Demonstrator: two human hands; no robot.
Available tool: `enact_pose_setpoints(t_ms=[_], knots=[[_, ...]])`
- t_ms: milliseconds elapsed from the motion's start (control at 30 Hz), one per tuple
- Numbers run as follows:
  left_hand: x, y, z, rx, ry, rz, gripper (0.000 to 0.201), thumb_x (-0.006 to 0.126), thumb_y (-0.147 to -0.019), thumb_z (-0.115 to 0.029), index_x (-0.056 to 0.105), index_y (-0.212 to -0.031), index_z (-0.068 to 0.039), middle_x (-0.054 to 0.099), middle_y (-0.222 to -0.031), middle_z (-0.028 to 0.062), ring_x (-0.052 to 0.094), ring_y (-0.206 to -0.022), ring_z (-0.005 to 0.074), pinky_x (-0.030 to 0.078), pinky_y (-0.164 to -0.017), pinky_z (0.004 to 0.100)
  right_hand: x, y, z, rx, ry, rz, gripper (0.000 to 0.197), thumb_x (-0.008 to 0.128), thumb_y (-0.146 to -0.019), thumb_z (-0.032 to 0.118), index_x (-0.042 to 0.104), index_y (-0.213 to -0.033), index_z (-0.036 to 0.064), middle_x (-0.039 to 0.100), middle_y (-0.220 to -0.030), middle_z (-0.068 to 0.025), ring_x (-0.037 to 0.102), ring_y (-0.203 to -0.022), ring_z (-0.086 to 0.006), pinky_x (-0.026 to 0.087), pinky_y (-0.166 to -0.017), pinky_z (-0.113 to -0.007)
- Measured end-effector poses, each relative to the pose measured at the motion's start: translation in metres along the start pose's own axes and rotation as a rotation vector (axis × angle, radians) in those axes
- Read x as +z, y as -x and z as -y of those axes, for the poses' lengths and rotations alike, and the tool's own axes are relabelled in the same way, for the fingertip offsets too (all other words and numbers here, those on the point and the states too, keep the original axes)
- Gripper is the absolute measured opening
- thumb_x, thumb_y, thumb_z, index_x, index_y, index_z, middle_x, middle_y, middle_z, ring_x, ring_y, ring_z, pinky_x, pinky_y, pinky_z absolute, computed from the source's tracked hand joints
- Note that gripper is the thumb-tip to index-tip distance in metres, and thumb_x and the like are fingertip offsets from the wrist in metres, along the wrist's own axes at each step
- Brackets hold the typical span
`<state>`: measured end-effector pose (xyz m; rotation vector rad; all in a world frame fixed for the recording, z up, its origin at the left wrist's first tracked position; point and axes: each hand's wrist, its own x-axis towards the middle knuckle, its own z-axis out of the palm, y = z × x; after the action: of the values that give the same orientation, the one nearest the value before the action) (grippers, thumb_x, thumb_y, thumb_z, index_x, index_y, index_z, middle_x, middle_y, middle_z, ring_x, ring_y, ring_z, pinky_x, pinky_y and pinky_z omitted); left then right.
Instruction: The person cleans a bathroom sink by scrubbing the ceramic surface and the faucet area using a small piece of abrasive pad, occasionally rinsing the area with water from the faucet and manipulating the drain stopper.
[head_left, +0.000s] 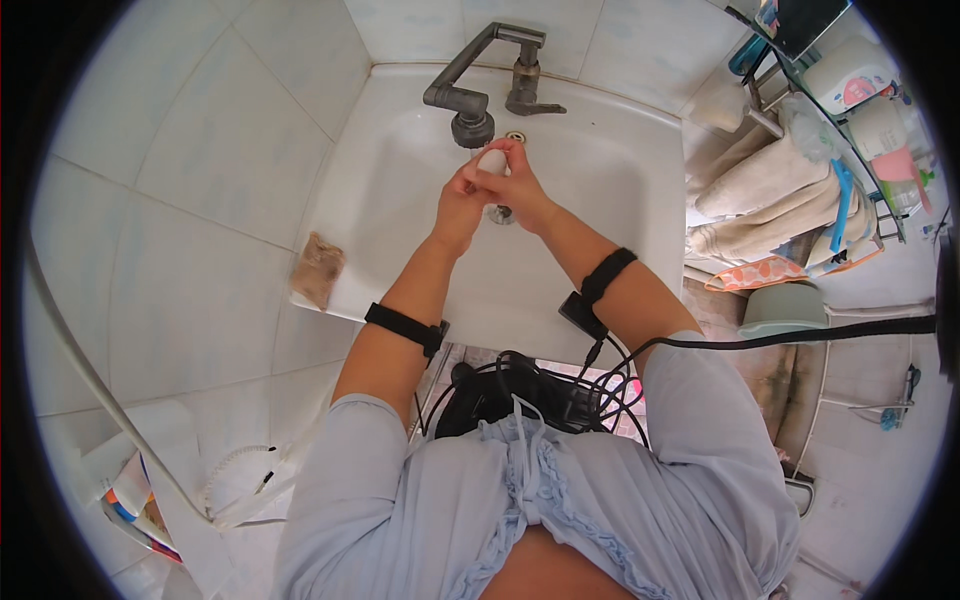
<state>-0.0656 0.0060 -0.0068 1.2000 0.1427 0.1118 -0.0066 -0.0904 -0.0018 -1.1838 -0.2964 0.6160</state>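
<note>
Over the white sink (600, 190), my left hand (462, 202) and my right hand (522, 180) meet just below the faucet head (473, 130). Between them they hold a smooth white oval thing (492, 162), about the size of an egg or a small bar of soap; the frames do not settle which. Fingers of both hands wrap round it and partly hide it. Beneath my hands the metal drain (501, 215) shows. Whether water runs from the faucet I cannot tell.
A brown pad (318, 270) lies on the sink's left front corner. Towels (770, 190) hang at the right, beside a glass shelf with bottles (850, 75). Black cables (600, 385) loop at my waist, and one runs off right. A greenish basin (783, 310) stands lower right.
</note>
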Motion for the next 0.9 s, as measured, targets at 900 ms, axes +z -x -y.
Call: enact_pose_setpoints(t_ms=[900], knots=[[-0.003, -0.002, -0.007, -0.028, 0.152, -0.123, 0.032, 0.054, -0.083, -0.003, 0.051, -0.115, 0.0, 0.055, -0.107, 0.0073, 0.056, -0.094, 0.0158, 0.047, -0.087, 0.0282, 0.008, -0.032, -0.011, -0.124, -0.015, -0.362, 0.019, 0.045, -0.09, 0.025, 0.051, -0.092, 0.0071, 0.053, -0.081, -0.0027, 0.05, -0.071, -0.0106, 0.043, -0.062, -0.025]])
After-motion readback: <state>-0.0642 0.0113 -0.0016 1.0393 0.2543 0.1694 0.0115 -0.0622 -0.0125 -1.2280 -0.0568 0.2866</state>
